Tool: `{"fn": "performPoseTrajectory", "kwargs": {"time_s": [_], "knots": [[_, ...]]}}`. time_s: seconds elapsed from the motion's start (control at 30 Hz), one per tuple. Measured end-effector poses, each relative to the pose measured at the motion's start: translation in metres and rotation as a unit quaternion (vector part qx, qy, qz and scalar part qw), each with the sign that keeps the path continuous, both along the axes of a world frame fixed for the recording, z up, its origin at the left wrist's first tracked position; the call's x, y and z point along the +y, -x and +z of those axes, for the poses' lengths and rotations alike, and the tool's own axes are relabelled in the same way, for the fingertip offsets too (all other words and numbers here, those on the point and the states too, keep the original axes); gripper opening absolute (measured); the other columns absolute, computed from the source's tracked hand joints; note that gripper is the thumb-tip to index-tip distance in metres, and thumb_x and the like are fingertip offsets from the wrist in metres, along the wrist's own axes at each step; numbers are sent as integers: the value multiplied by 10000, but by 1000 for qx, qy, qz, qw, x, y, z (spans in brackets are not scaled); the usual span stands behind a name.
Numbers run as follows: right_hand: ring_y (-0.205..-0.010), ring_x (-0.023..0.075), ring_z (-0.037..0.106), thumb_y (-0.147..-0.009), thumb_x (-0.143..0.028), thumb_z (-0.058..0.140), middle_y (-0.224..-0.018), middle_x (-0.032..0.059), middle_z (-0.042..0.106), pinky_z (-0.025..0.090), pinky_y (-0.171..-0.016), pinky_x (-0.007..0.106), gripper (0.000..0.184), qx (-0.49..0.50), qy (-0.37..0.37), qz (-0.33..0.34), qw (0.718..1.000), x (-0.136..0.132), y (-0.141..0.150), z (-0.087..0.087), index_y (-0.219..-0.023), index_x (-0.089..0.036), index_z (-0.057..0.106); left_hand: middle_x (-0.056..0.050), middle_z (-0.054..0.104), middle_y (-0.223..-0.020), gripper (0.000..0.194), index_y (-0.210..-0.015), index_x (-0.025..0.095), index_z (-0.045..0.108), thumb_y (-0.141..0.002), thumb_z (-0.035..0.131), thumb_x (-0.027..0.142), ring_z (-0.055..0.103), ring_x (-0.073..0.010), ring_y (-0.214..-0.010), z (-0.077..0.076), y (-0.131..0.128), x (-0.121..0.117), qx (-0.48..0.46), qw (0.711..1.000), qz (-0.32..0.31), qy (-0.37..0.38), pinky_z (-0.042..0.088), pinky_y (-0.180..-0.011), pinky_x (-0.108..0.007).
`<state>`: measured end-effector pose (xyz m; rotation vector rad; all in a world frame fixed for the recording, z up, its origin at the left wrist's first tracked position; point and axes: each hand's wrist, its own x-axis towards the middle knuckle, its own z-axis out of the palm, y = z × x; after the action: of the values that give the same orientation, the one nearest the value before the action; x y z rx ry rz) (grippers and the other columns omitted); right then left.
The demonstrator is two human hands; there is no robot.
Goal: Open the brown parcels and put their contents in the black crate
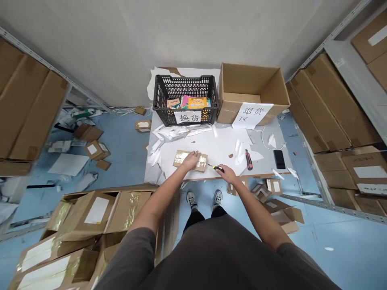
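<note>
On the table point(211, 145), the open left grip point(191, 160) presses a taped parcel point(180, 159); the right grip point(226, 174) clutches a cutter point(215, 167).

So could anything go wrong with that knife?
The utility knife in the right hand points toward the cardboard parcel under the left hand, so a slip could perhaps cut that hand. A second cutter lying on the white table might also nick an arm reaching past it.
</note>
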<state>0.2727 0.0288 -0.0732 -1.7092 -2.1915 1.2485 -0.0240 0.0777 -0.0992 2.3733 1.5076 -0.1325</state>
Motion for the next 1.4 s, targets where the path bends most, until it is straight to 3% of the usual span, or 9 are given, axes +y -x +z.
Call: {"fn": "performPoseTrajectory", "kwargs": {"time_s": [0.2, 0.4, 0.73, 1.13, 1.4], "knots": [[-1090, 245, 660, -1078, -498, 501, -1211, 64, 718, 474, -881, 320, 362, -44, -35, 44, 997, 5, 16, -4, -1334, -288, 648, -203, 566, -1580, 572, -1531, 121, 548, -965, 471, 81, 487, -312, -1523, -17, 17, -17, -54, 996, -5, -66, 398, -1252, -490], [-1096, 259, 640, -1100, -496, 491, -1192, 92, 694, 452, -871, 320, 379, -111, -64, 66, 990, 15, 32, -3, -1362, -267, 640, -240, 592, -1542, 469, -1489, 129, 594, -1080, 436, 298, 540, -345, -1481, -41, 23, -35, -120, 986, 36, -112, 431, -1242, -563], [-1101, 276, 591, -1113, -479, 485, -1180, 114, 663, 437, -862, 335, 366, -171, -140, 142, 965, 29, 22, -3, -1342, -248, 651, -222, 637, -1498, 434, -1418, 136, 641, -1100, 407, 314, 563, -320, -1467, -68, 21, -39, -190, 967, 53, -164, 465, -1228, -591], [-1083, 297, 555, -1103, -488, 489, -1169, 141, 646, 405, -846, 362, 419, -158, -194, 174, 952, 46, 18, -15, -1371, -222, 671, -216, 647, -1489, 424, -1405, 118, 639, -1109, 407, 313, 553, -307, -1478, -70, 19, -46, -203, 961, 76, -172, 459, -1251, -579], [-1136, 324, 529, -1094, -492, 484, -1218, 150, 643, 414, -917, 388, 437, -129, -156, 144, 969, 64, 21, -13, -1401, -246, 674, -201, 597, -1551, 441, -1454, 118, 607, -1106, 394, 286, 489, -285, -1530, -56, 16, -48, -180, 970, 109, -124, 396, -1300, -562]]}}
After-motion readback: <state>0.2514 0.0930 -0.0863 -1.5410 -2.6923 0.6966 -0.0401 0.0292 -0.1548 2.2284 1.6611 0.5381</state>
